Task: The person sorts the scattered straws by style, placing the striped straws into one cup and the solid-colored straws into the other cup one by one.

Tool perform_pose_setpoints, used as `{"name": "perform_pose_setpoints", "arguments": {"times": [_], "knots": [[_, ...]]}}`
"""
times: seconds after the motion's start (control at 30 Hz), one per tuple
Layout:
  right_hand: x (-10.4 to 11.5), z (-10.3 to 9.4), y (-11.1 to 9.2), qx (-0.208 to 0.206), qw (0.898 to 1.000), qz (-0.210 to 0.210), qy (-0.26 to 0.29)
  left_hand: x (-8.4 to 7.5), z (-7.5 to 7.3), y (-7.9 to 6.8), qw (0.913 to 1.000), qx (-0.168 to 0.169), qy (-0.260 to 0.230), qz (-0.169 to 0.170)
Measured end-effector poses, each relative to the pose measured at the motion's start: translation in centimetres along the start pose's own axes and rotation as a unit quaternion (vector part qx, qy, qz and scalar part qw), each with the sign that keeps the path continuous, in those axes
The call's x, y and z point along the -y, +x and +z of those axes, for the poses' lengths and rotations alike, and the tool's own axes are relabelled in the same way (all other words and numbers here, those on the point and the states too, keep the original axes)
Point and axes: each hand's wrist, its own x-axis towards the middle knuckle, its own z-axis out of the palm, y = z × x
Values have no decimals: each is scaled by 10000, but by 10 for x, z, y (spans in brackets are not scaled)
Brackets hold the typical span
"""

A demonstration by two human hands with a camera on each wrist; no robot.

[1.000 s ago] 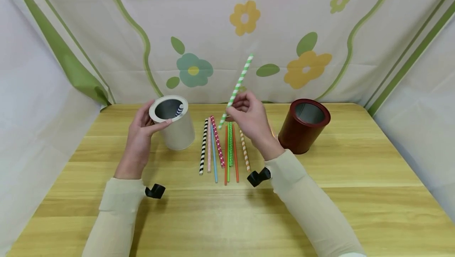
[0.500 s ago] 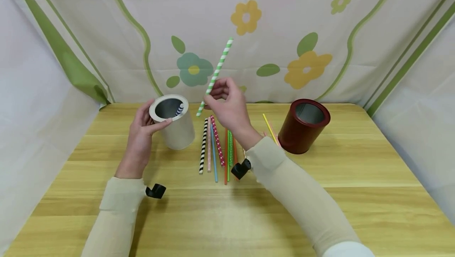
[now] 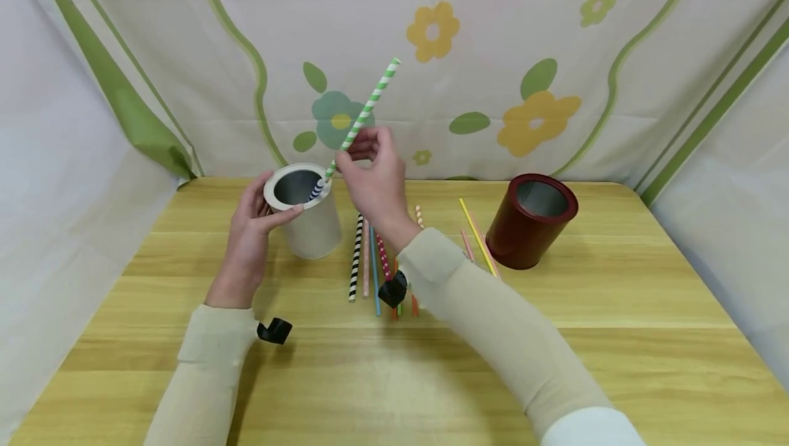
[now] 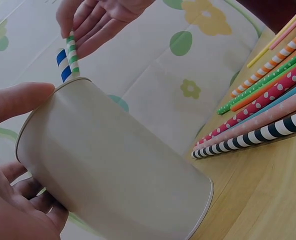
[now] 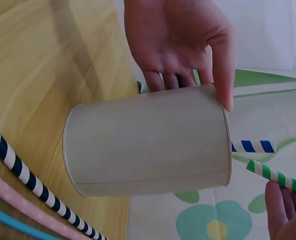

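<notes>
My left hand (image 3: 243,244) holds a white can (image 3: 314,230) by its rim and left side, thumb at the rim. A blue-and-white striped straw (image 5: 254,146) leans inside and pokes out a little past the rim. Between thumb and fingers my right hand (image 3: 376,179) pinches a green-and-white striped straw (image 3: 372,100), tilted with its top to the right. In the right wrist view its lower end sits just above the can's rim, close beside the blue-striped straw. The can's inner bottom is hidden.
Several straws, among them a black-and-white striped one (image 3: 355,261), a blue one (image 3: 374,281) and a pink dotted one (image 3: 383,257), lie right of the can, partly under my right arm. A yellow straw (image 3: 477,233) and pink ones lie by a dark red can (image 3: 524,233).
My right hand has carried the green-striped straw left and up from above the straws to the white can's rim. The left hand keeps its grip on the can.
</notes>
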Motion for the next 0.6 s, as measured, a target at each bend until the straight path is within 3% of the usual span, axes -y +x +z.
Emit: {"name": "perform_pose_setpoints", "arguments": {"times": [0.4,0.6], "knots": [[5,20,-2,367,9993,-86,-34,-3,2,-1,10000,-46,-31,-23],[1,23,-8,575,9978,-66,-336,-2,0,-2,10000,-27,-36,-47]]}}
